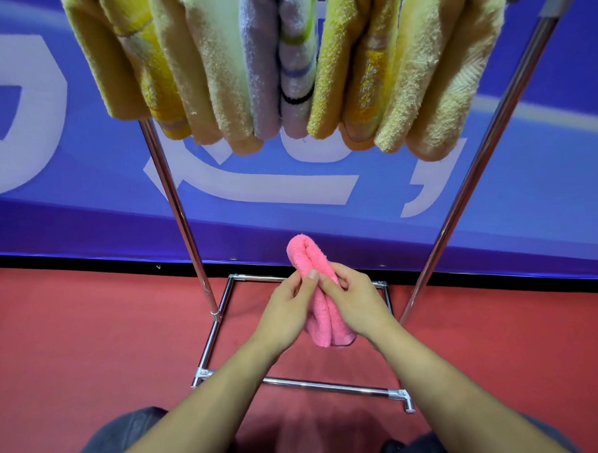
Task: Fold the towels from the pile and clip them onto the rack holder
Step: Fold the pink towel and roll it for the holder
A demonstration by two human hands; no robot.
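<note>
A small pink towel point(307, 256), folded lengthwise into a narrow strip, stands upright between my hands in the lower middle of the view. My left hand point(291, 309) pinches its left side with thumb and fingers. On the right side my right hand point(354, 301) grips it with curled fingers. Above hangs a row of several folded towels: yellow ones point(195, 70) on both sides and a lilac striped one point(283, 66) in the middle. The clips and top bar of the rack are out of view.
The chrome rack has two slanting uprights point(177, 211) point(474, 184) and a rectangular base frame point(328, 386) on the red floor point(73, 339). A blue banner with white lettering point(84, 201) stands behind. My dark trouser knees show at the bottom edge.
</note>
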